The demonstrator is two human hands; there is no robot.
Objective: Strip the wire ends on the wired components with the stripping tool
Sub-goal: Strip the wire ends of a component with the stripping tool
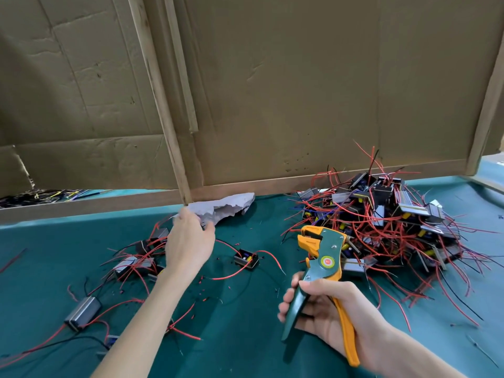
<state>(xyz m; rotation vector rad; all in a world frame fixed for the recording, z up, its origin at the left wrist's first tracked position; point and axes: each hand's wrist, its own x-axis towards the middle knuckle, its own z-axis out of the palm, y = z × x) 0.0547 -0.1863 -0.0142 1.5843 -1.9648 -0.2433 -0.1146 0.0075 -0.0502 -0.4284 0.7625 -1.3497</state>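
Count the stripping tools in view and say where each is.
1. The stripping tool is held in the right hand, near the component pile. The pile's tangle of wires could hide another.

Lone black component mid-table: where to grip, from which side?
Pinch the boxy body across its long sides, coming from above. It lies flat, clear of the big pile; its red wire arcs off the right end, so stay clear there for the stripping tool.
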